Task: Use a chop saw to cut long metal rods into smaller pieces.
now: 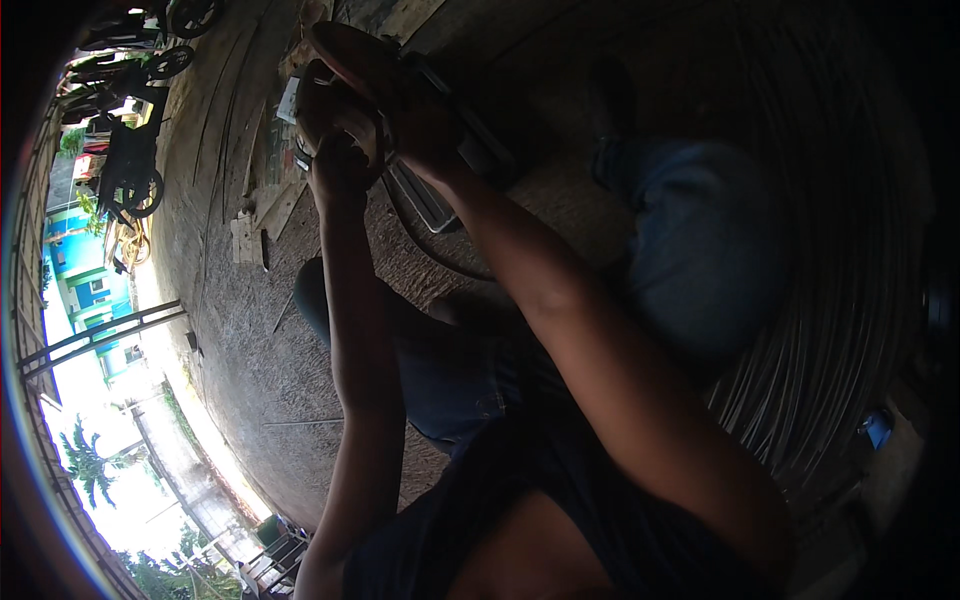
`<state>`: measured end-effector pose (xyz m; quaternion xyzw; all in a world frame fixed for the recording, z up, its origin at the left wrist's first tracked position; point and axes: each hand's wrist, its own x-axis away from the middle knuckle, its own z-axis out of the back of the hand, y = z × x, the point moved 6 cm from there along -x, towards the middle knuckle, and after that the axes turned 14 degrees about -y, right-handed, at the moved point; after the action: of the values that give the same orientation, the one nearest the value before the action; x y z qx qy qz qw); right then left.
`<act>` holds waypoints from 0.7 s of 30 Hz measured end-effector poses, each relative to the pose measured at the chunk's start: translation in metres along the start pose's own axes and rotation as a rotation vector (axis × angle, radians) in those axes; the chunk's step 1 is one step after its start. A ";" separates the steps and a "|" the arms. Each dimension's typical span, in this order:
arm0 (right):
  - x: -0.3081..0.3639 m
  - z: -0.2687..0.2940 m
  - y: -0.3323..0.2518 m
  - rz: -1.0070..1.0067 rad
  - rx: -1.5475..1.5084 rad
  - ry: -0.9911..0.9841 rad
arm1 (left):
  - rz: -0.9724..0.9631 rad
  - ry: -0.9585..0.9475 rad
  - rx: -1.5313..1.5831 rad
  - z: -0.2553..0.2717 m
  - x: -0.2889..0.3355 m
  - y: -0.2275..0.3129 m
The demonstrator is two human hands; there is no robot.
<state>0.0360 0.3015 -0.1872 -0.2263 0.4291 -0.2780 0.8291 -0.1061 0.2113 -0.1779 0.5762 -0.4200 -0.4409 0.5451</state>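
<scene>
At the top of the view stands a dark machine with a round reddish guard (352,55), which looks like a chop saw. It has a flat metal base (425,203). My left hand (342,165) is closed around a curved part on the machine's near side. My right hand (425,145) lies against the machine's right side, deep in shadow, and its fingers are hidden. A dark cable (425,248) curves from the machine toward my right forearm. Both arms are stretched forward.
A bundle of long thin metal rods (800,370) lies on the right. Wooden scraps (245,238) sit on the rough concrete floor (250,350) left of the machine. Motorbikes (130,160) are parked at the far left. My jeans-covered knee (700,240) bends at the right.
</scene>
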 end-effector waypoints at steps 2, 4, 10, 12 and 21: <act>0.003 0.005 0.003 -0.010 0.009 0.002 | -0.018 0.051 -0.258 0.003 -0.001 -0.004; 0.001 0.005 0.002 -0.011 0.004 0.015 | 0.001 0.060 -0.177 0.019 -0.002 -0.014; 0.004 0.006 0.006 0.012 -0.017 0.049 | 0.030 -0.038 0.196 0.017 -0.001 -0.026; 0.005 0.008 0.005 0.033 -0.015 0.038 | 0.065 -0.090 0.267 0.012 -0.001 -0.027; 0.006 0.005 0.009 -0.028 0.013 0.024 | 0.052 0.041 -0.440 0.008 0.000 -0.015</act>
<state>0.0455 0.3045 -0.1935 -0.2234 0.4341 -0.2950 0.8213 -0.1140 0.2095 -0.1927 0.4413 -0.3172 -0.4958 0.6773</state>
